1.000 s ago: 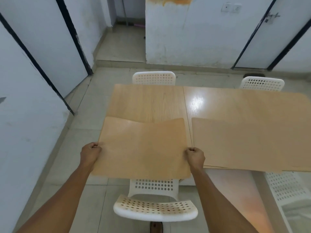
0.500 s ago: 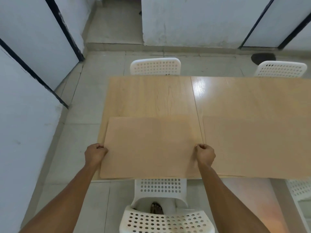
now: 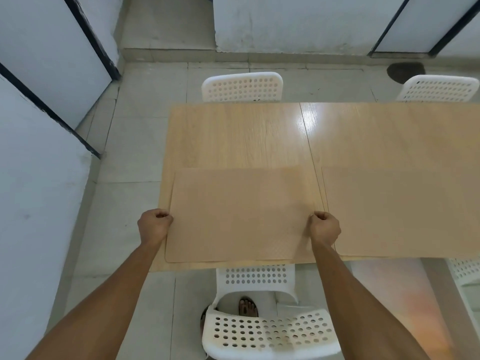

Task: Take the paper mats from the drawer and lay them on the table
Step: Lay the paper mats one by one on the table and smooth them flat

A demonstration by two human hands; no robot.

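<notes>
A tan paper mat (image 3: 239, 214) lies flat on the near left part of the light wooden table (image 3: 239, 133). My left hand (image 3: 155, 226) pinches the mat's left edge, and my right hand (image 3: 324, 228) pinches its right edge. A second paper mat (image 3: 400, 211) lies flat to the right, its left edge close beside my right hand. The drawer is not in view.
A white perforated chair (image 3: 267, 331) stands directly below me at the table's near edge, with a foot (image 3: 248, 307) under it. Two more white chairs (image 3: 242, 87) (image 3: 439, 88) stand at the far side. White walls close in on the left.
The mat, held curved above the table edge a second ago, has come down flat on the table and slid further onto it. Both hands stayed on its side edges.
</notes>
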